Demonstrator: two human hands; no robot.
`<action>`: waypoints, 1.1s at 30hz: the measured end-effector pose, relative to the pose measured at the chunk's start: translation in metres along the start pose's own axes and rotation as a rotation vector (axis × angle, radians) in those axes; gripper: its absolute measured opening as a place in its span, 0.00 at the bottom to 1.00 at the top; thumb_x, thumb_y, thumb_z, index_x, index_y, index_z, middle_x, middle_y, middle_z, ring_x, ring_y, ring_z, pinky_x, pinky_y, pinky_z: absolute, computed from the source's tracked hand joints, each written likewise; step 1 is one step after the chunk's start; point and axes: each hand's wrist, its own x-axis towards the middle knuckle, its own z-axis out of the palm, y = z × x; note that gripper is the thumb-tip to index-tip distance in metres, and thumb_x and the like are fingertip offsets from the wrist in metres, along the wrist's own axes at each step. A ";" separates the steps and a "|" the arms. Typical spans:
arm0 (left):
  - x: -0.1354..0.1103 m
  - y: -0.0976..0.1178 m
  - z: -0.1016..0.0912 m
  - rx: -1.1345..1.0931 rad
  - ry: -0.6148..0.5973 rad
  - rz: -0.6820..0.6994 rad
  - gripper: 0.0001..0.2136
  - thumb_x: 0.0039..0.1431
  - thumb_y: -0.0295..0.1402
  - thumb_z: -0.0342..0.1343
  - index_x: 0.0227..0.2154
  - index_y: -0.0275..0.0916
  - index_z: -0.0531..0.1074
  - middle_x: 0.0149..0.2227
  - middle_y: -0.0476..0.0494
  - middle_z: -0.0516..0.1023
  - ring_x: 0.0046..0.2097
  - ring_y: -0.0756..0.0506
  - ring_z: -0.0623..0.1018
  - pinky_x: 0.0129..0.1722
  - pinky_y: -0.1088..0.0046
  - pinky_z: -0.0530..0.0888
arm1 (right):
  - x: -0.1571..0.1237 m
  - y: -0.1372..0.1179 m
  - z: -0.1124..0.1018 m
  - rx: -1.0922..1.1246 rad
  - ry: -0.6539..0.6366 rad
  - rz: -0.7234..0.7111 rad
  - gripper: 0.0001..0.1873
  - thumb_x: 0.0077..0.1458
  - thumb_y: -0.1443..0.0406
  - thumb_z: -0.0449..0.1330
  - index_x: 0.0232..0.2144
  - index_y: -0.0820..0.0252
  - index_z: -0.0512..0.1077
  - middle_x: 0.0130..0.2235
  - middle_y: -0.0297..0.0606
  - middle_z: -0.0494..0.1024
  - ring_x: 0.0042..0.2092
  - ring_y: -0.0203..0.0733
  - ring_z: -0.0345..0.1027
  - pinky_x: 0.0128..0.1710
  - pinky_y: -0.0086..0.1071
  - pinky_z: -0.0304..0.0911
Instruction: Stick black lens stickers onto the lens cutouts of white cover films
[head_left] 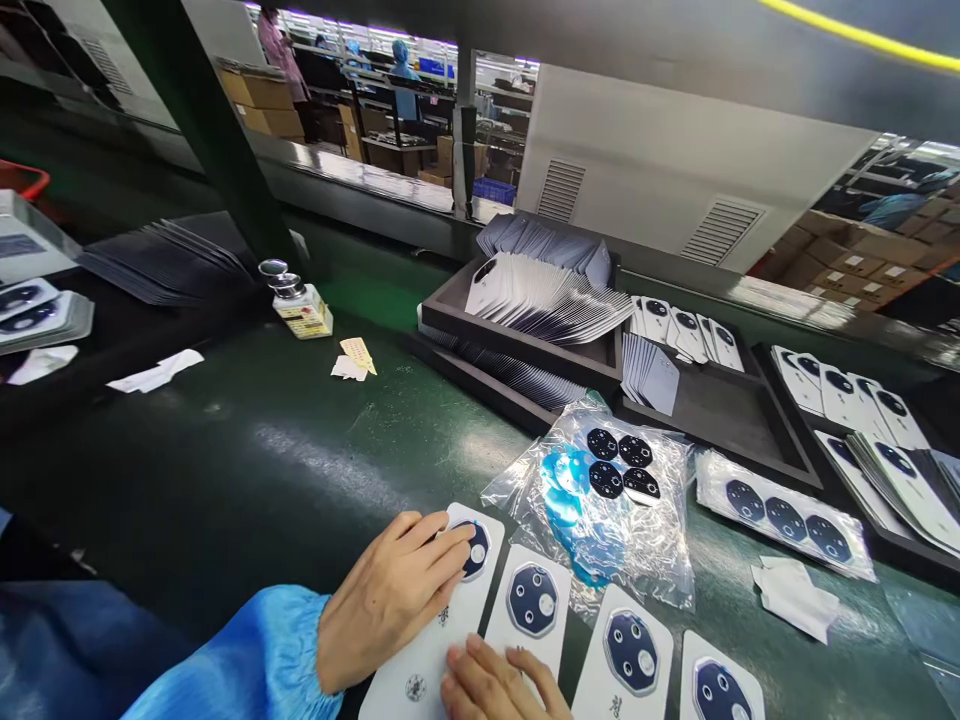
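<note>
Leftmost phone back panel [431, 655]: on green bench [405, 430], beneath the fingers.
Left hand [397, 595]: fingers extended over dark camera plate [478, 553], grasping nothing.
Right hand [499, 680]: fingers loosely bent at panel's edge; hold cannot be determined.
Plastic bag [667, 560]: beyond panel.

Lying flat on the green worktop [300, 430], side by side in a row, camera ends pointing away: the leftmost phone back panel [429, 655], white, with a dark-blue camera plate [478, 553] partly covered, small black lettering [443, 617] and a round mark [415, 687] further down. Just beside, the second phone back panel [517, 640], lower part mostly hidden, with a navy octagonal plate [532, 600] (one disc pale, larger than the other openings). Further right, similarly plated, the third phone back panel [592, 670] and fourth phone back panel [701, 645], both cut off by the bottom edge.
</note>
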 end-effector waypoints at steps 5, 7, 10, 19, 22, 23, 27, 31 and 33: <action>0.002 0.002 0.000 0.015 -0.040 0.008 0.14 0.67 0.22 0.39 0.34 0.36 0.70 0.40 0.45 0.78 0.43 0.45 0.73 0.42 0.67 0.64 | 0.015 0.011 -0.004 0.021 -0.198 -0.171 0.27 0.69 0.67 0.39 0.23 0.55 0.71 0.26 0.20 0.81 0.29 0.25 0.74 0.31 0.29 0.59; 0.002 0.003 0.000 0.044 -0.048 0.015 0.15 0.65 0.20 0.38 0.35 0.36 0.70 0.39 0.45 0.78 0.42 0.45 0.73 0.41 0.67 0.65 | 0.018 0.014 -0.006 0.027 -0.233 -0.189 0.27 0.69 0.67 0.40 0.24 0.55 0.71 0.26 0.19 0.80 0.29 0.24 0.73 0.30 0.28 0.59; 0.002 0.000 -0.002 0.063 -0.062 0.045 0.16 0.61 0.16 0.38 0.38 0.36 0.70 0.40 0.45 0.78 0.41 0.45 0.74 0.40 0.68 0.65 | 0.017 0.015 -0.006 0.044 -0.226 -0.178 0.27 0.69 0.65 0.40 0.23 0.55 0.71 0.25 0.18 0.80 0.29 0.23 0.73 0.30 0.28 0.58; 0.031 -0.033 -0.004 -0.402 -0.304 -0.144 0.09 0.62 0.20 0.43 0.33 0.39 0.63 0.35 0.48 0.71 0.38 0.47 0.69 0.40 0.70 0.67 | 0.016 0.019 -0.011 0.087 -0.305 -0.229 0.21 0.68 0.67 0.45 0.27 0.57 0.73 0.30 0.21 0.82 0.35 0.25 0.74 0.34 0.28 0.59; 0.045 -0.036 0.001 -0.412 -0.445 -0.120 0.10 0.57 0.16 0.46 0.32 0.39 0.60 0.35 0.48 0.69 0.38 0.47 0.68 0.38 0.72 0.67 | 0.016 0.021 -0.013 0.094 -0.308 -0.232 0.20 0.67 0.67 0.46 0.27 0.57 0.73 0.31 0.22 0.82 0.36 0.26 0.73 0.35 0.28 0.60; 0.048 -0.036 0.002 -0.413 -0.474 -0.108 0.11 0.55 0.14 0.47 0.31 0.39 0.60 0.34 0.48 0.68 0.37 0.47 0.68 0.37 0.73 0.67 | 0.016 0.021 -0.013 0.098 -0.318 -0.229 0.19 0.67 0.68 0.46 0.28 0.58 0.73 0.31 0.22 0.82 0.36 0.26 0.73 0.36 0.28 0.60; 0.057 -0.038 0.003 -0.417 -0.513 -0.062 0.12 0.54 0.14 0.49 0.29 0.39 0.59 0.31 0.50 0.66 0.33 0.49 0.67 0.33 0.75 0.65 | 0.013 0.021 -0.015 0.126 -0.363 -0.212 0.17 0.67 0.67 0.48 0.30 0.58 0.74 0.34 0.24 0.82 0.39 0.27 0.73 0.37 0.28 0.60; 0.059 -0.039 0.004 -0.409 -0.497 -0.007 0.11 0.55 0.15 0.46 0.28 0.40 0.59 0.30 0.51 0.65 0.32 0.49 0.66 0.31 0.76 0.64 | 0.012 0.020 -0.015 0.169 -0.366 -0.166 0.19 0.68 0.65 0.46 0.31 0.58 0.74 0.34 0.24 0.82 0.39 0.27 0.73 0.39 0.28 0.59; 0.058 -0.039 0.007 -0.400 -0.476 0.022 0.12 0.54 0.14 0.44 0.28 0.39 0.59 0.30 0.50 0.65 0.32 0.49 0.65 0.31 0.76 0.64 | 0.012 0.019 -0.016 0.173 -0.365 -0.150 0.19 0.68 0.67 0.45 0.31 0.57 0.74 0.34 0.24 0.82 0.39 0.26 0.73 0.39 0.27 0.59</action>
